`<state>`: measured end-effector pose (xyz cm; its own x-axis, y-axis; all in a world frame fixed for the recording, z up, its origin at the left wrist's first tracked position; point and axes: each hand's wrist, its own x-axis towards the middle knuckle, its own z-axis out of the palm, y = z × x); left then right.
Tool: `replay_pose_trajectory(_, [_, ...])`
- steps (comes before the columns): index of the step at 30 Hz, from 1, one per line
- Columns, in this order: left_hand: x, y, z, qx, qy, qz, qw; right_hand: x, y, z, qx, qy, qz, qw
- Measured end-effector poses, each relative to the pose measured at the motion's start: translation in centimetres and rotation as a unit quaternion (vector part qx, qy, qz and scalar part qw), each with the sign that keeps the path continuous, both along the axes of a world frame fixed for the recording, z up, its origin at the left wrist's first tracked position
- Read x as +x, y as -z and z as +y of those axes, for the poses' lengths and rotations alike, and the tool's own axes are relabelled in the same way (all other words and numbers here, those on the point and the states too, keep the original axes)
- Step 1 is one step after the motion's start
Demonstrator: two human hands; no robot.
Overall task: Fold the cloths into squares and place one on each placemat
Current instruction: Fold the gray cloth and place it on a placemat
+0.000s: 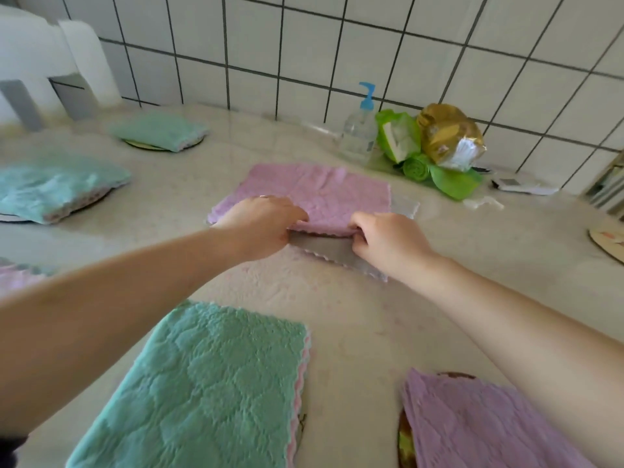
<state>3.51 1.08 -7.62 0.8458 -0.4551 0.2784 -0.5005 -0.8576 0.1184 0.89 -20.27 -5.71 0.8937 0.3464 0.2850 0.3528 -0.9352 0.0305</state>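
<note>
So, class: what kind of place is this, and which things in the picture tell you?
Probably a home kitchen or dining corner: a white tiled wall behind a pale table, a pump bottle beside bagged goods, and cloths laid on round placemats.

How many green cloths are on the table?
3. One green cloth lies far back on a round mat, one at the left edge on another mat, and one nearest the camera. More could lie outside the picture.
</note>
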Motion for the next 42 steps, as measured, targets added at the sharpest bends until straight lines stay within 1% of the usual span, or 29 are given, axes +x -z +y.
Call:
replay_pose_trajectory(3, [0.9, -0.4, 1.2, -0.022, -0.065, 0.000, 0.998, 1.1, -0.9, -0.6, 0.003, 0.010, 0.013, 1.000])
replay_pose_trajectory(7, [1.8, -1.3, 3.5, -0.021, -0.119, -0.003, 0.993, 2.1, -1.8, -1.5, -0.036, 0.012, 0.067, 0.997])
replay_pose_trajectory(9, [2.0, -1.8, 4.4, -0.047, -0.132, 0.007, 0.990, 2.4, -2.1, -1.8, -0.042, 0.009, 0.105, 0.994])
replay_pose_trajectory(11, [2.2, -2.2, 4.8, -0.090, -0.143, 0.015, 0.986, 2.7, -2.6, -2.1, -0.014, 0.014, 0.128, 0.992])
replay_pose_trajectory(12, [2.4, -2.3, 4.9, -0.114, -0.148, 0.018, 0.982, 2.9, -2.9, -2.3, 0.000, 0.022, 0.121, 0.992])
replay_pose_trajectory(14, [2.9, -2.7, 4.8, -0.154, -0.164, 0.021, 0.974, 3.4, -3.7, -2.9, 0.009, 0.043, 0.072, 0.996])
replay_pose_trajectory(16, [3.8, -3.2, 4.7, -0.169, -0.189, 0.025, 0.967, 4.3, -4.5, -3.8, 0.016, 0.071, 0.023, 0.997])
replay_pose_trajectory(18, [4.8, -3.8, 4.5, -0.175, -0.209, 0.027, 0.962, 5.5, -5.3, -4.5, 0.021, 0.100, 0.008, 0.995])
replay_pose_trajectory(19, [5.4, -4.1, 4.4, -0.186, -0.211, 0.026, 0.959, 6.2, -5.7, -4.8, 0.053, 0.110, 0.021, 0.992])
replay_pose_trajectory(20, [6.1, -4.4, 4.2, -0.205, -0.209, 0.028, 0.956, 7.0, -5.9, -5.1, 0.116, 0.118, 0.051, 0.985])
replay_pose_trajectory(22, [7.4, -5.5, 3.7, -0.268, -0.195, 0.028, 0.943, 8.2, -6.4, -5.3, 0.273, 0.125, 0.095, 0.949])
replay_pose_trajectory(23, [8.0, -6.3, 3.3, -0.298, -0.189, 0.019, 0.935, 8.9, -6.8, -5.3, 0.320, 0.124, 0.077, 0.936])
replay_pose_trajectory(25, [8.9, -8.3, 2.2, -0.335, -0.177, -0.020, 0.925, 9.7, -8.1, -5.7, 0.331, 0.129, -0.018, 0.935])
replay_pose_trajectory(26, [9.2, -9.4, 1.7, -0.351, -0.168, -0.043, 0.920, 9.9, -8.9, -5.9, 0.334, 0.133, -0.072, 0.930])
replay_pose_trajectory(27, [9.4, -10.6, 1.1, -0.364, -0.161, -0.063, 0.915, 9.9, -9.7, -6.2, 0.351, 0.129, -0.107, 0.921])
replay_pose_trajectory(30, [8.9, -13.6, -0.4, -0.379, -0.128, -0.114, 0.909, 9.2, -11.7, -7.4, 0.414, 0.110, -0.157, 0.890])
replay_pose_trajectory(33, [7.2, -15.1, -1.4, -0.392, -0.098, -0.144, 0.903, 7.5, -12.8, -8.9, 0.434, 0.093, -0.186, 0.876])
replay_pose_trajectory(36, [4.8, -15.1, -2.1, -0.381, -0.085, -0.150, 0.908, 5.1, -13.0, -10.2, 0.467, 0.057, -0.183, 0.863])
replay_pose_trajectory(39, [1.8, -14.4, -2.6, -0.370, -0.069, -0.126, 0.918, 1.9, -12.3, -11.5, 0.468, 0.046, -0.174, 0.865])
replay_pose_trajectory(42, [-1.4, -13.0, -3.1, -0.367, -0.055, -0.078, 0.925, -1.6, -10.9, -12.8, 0.443, 0.083, -0.159, 0.878])
